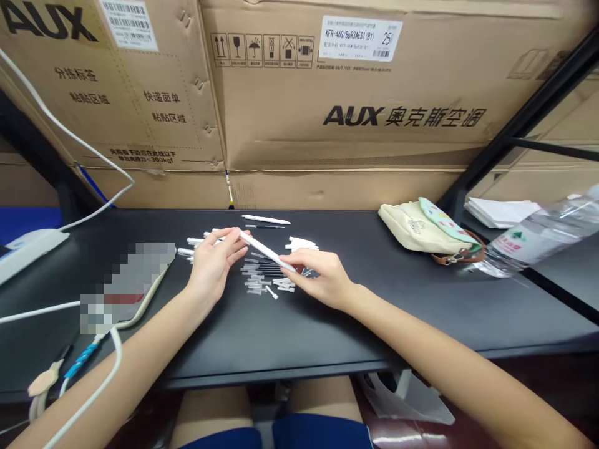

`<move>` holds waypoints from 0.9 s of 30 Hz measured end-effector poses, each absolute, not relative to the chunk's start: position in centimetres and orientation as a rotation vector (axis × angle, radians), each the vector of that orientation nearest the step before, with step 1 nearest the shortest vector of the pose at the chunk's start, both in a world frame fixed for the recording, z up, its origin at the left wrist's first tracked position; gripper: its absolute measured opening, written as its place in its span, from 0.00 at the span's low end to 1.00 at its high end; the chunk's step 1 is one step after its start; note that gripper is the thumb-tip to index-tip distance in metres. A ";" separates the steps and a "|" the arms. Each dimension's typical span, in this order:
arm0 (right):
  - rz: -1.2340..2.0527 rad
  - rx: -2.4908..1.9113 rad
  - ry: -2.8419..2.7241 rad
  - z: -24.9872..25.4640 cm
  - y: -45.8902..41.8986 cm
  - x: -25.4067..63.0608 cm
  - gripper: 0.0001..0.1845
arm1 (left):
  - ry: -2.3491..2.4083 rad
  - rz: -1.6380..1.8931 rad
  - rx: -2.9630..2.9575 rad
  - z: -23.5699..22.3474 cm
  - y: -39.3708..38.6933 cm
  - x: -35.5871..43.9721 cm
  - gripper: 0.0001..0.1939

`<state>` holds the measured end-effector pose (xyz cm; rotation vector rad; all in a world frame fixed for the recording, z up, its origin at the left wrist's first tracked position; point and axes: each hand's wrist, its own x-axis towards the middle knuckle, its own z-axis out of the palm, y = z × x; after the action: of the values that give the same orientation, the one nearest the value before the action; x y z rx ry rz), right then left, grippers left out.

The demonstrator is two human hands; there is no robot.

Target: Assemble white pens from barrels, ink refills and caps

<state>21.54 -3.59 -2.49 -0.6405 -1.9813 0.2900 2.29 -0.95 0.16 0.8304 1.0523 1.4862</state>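
Observation:
My left hand (215, 268) and my right hand (322, 279) both hold a white pen (266, 251), the left at its upper end and the right at its tip. Just past the left fingers lie several silver-tipped white pen barrels (194, 242). Beyond the pen rest a whole white pen (266, 219) and a thin black refill (264, 226). Under the right fingers is a scattered heap of clear tubes and black refills (257, 272). Small white plastic parts (302, 245) lie further back, and more (283, 285) sit near the right palm.
The parts lie on a black tabletop (262, 337). A cream pouch (423, 227) and a plastic water bottle (538, 236) stand at the right. A pixelated object (126, 288) and white cables (93, 162) lie left. AUX cardboard cartons (350, 106) form the back.

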 end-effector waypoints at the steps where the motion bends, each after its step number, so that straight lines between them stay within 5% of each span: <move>1: 0.323 -0.667 -1.953 -2.4 -3.6 21.5 0.08 | 1.056 1.488 0.833 0.2 -1.0 2.3 0.07; 7: 0.847 -0.895 -1.330 -1.8 -1.9 22.2 0.11 | 1.084 1.438 0.923 0.5 -1.1 2.1 0.17; 11: 0.911 -0.951 -1.016 -1.5 1.4 23.9 0.10 | 1.132 1.467 1.047 0.4 -0.7 1.5 0.16; 27: 0.844 -1.300 -1.496 -2.6 9.7 21.8 0.07 | 1.144 1.619 1.138 0.1 0.0 -0.1 0.16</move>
<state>21.79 9.74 -2.58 -1.3004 -1.4961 0.8443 -0.05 0.02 0.13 1.1377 1.1443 1.6193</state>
